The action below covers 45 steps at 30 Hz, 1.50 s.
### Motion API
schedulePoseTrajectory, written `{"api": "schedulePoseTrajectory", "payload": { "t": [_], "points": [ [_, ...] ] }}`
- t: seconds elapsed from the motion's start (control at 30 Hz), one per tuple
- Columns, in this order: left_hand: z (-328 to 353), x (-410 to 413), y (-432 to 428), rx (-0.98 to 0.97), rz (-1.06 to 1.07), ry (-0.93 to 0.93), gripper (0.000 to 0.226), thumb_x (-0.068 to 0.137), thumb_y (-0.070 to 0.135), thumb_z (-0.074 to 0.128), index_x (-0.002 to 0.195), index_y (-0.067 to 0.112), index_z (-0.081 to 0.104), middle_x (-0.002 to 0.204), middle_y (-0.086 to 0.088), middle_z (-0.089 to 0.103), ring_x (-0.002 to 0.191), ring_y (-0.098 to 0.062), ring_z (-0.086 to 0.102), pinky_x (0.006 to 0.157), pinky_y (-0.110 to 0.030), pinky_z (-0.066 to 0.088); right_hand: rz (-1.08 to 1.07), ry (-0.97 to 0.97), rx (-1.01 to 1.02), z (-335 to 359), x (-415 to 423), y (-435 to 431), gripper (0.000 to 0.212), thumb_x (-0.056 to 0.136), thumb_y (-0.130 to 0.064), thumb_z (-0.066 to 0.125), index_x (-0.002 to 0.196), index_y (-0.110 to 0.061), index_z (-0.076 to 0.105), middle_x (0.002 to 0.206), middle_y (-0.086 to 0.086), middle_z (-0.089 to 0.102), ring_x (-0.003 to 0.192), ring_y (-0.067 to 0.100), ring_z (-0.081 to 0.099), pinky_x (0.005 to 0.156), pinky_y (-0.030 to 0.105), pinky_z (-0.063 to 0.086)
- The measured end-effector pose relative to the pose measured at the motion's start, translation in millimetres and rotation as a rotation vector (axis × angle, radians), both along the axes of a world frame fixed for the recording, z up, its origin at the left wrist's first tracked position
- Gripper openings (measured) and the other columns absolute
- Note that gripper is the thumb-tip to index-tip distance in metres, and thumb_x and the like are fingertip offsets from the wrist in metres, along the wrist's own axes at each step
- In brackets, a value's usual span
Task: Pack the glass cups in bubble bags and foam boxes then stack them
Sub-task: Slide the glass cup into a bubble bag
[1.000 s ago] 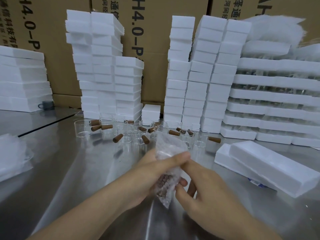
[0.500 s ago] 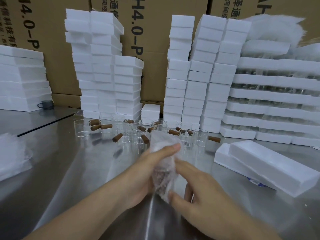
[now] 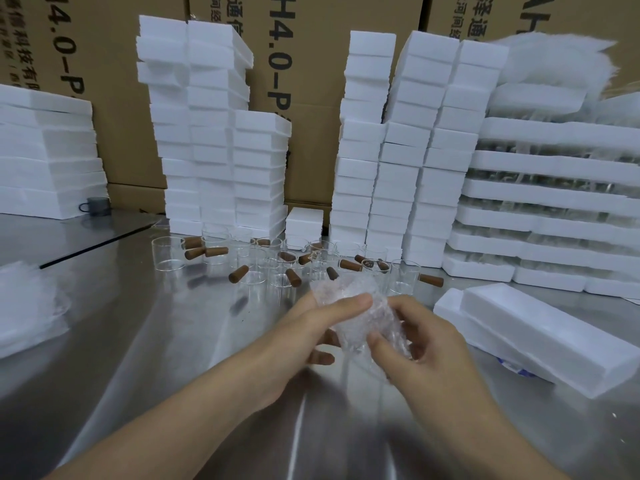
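Bubble bag (image 3: 348, 292) clamped in left hand (image 3: 304, 329) and right hand (image 3: 427, 344) grips (glass cups (image 3: 169, 253) beyond).

Bare steel table (image 3: 145, 358) lies wide open left of the left hand (image 3: 304, 334) — a broad lane out to the heap of bubble bags (image 3: 27, 306) at the edge. Ahead, glass cups (image 3: 277, 271) crowd the path, foam stacks (image 3: 214, 150) walling the back. Right of the right hand (image 3: 433, 348) — a long foam box (image 3: 554, 337) lies near, narrowing that side
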<state>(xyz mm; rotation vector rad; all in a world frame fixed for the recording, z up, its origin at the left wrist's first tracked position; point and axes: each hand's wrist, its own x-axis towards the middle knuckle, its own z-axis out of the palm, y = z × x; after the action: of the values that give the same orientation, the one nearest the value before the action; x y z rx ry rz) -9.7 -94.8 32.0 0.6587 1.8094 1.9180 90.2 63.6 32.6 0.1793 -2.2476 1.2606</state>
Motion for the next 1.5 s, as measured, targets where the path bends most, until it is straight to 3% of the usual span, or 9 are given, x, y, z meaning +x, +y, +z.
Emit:
{"api": "schedulePoseTrajectory", "payload": {
  "t": [0.1, 0.2, 0.37, 0.57, 0.87, 1.1, 1.2, 1.3, 1.5],
  "points": [
    [3, 1, -3, -0.048, -0.079, 0.027, 0.07, 0.071, 0.071, 0.089, 0.132, 0.044, 0.068, 0.125, -0.002, 0.078, 0.106, -0.024, 0.07, 0.081, -0.039, 0.044, 0.002, 0.032, 0.043, 6, 6, -2, 0.024, 0.088, -0.026, 0.067, 0.109, -0.035, 0.07, 0.095, -0.013, 0.075, 0.082, 0.011, 0.068, 0.069, 0.013, 0.047],
    [5, 0, -7, -0.062, -0.096, 0.059, 0.066, 0.067, 0.065, 0.096, 0.124, 0.043, 0.071, 0.121, -0.001, 0.078, 0.103, -0.02, 0.071, 0.083, -0.039, 0.047, -0.02, 0.064, 0.063, 7, 7, -3, 0.028, 0.084, -0.03, 0.063, 0.109, -0.039, 0.07, 0.098, -0.015, 0.072, 0.087, 0.009, 0.068, 0.071, 0.011, 0.045],
    [1, 0, -6, 0.008, -0.103, 0.081, 0.066, 0.067, 0.039, 0.102, 0.122, 0.024, 0.069, 0.123, -0.015, 0.077, 0.122, -0.038, 0.071, 0.112, -0.064, 0.049, -0.053, 0.129, 0.252, 5, 6, -3, 0.034, 0.083, -0.021, 0.066, 0.114, -0.033, 0.07, 0.11, -0.017, 0.067, 0.102, 0.006, 0.066, 0.079, 0.01, 0.044],
    [0, 2, -5, 0.124, -0.148, 0.099, 0.045, 0.081, 0.006, 0.09, 0.121, 0.0, 0.071, 0.118, -0.021, 0.078, 0.112, -0.033, 0.076, 0.096, -0.037, 0.061, -0.063, 0.195, 0.232, 2, 5, 0, 0.036, 0.08, -0.016, 0.07, 0.108, -0.039, 0.065, 0.112, -0.015, 0.064, 0.104, 0.012, 0.066, 0.079, 0.015, 0.051],
    [1, -3, -5, 0.135, 0.019, 0.238, 0.032, 0.079, 0.016, 0.095, 0.106, 0.012, 0.078, 0.11, -0.011, 0.082, 0.107, -0.024, 0.078, 0.086, -0.024, 0.06, -0.08, 0.173, 0.057, 3, 0, 4, 0.018, 0.089, -0.019, 0.077, 0.097, -0.032, 0.068, 0.098, -0.013, 0.073, 0.097, 0.014, 0.069, 0.078, 0.016, 0.049],
    [6, -2, -8, 0.061, 0.005, 0.329, 0.029, 0.073, 0.033, 0.098, 0.094, 0.033, 0.079, 0.095, 0.005, 0.081, 0.092, -0.006, 0.077, 0.076, -0.017, 0.057, -0.092, 0.14, -0.059, 2, -2, 4, 0.014, 0.089, -0.018, 0.079, 0.091, -0.031, 0.074, 0.091, -0.009, 0.076, 0.091, 0.016, 0.071, 0.077, 0.034, 0.051],
    [7, -2, -10, 0.065, 0.018, 0.318, 0.031, 0.075, 0.035, 0.099, 0.096, 0.027, 0.077, 0.103, -0.006, 0.081, 0.101, -0.02, 0.078, 0.089, -0.033, 0.064, -0.028, 0.063, -0.109, 5, -2, 3, 0.004, 0.091, -0.028, 0.077, 0.093, -0.031, 0.079, 0.095, -0.008, 0.077, 0.09, 0.012, 0.07, 0.078, 0.031, 0.051],
    [4, -5, -10, 0.089, 0.073, 0.259, 0.031, 0.07, 0.039, 0.098, 0.091, 0.027, 0.079, 0.098, -0.005, 0.08, 0.098, -0.02, 0.078, 0.091, -0.034, 0.061, 0.027, -0.011, -0.123, 7, -1, 4, 0.012, 0.096, -0.028, 0.071, 0.098, -0.032, 0.083, 0.105, -0.008, 0.077, 0.1, 0.011, 0.07, 0.089, 0.046, 0.054],
    [-1, -10, -3, 0.165, 0.267, 0.022, 0.063, 0.05, 0.046, 0.097, 0.103, 0.014, 0.083, 0.105, -0.009, 0.083, 0.108, -0.033, 0.078, 0.102, -0.05, 0.057, -0.139, -0.03, 0.179, 8, -3, 24, 0.025, 0.096, -0.045, 0.066, 0.12, -0.048, 0.071, 0.12, -0.028, 0.067, 0.115, -0.004, 0.059, 0.09, 0.023, 0.046]
  ]
}}
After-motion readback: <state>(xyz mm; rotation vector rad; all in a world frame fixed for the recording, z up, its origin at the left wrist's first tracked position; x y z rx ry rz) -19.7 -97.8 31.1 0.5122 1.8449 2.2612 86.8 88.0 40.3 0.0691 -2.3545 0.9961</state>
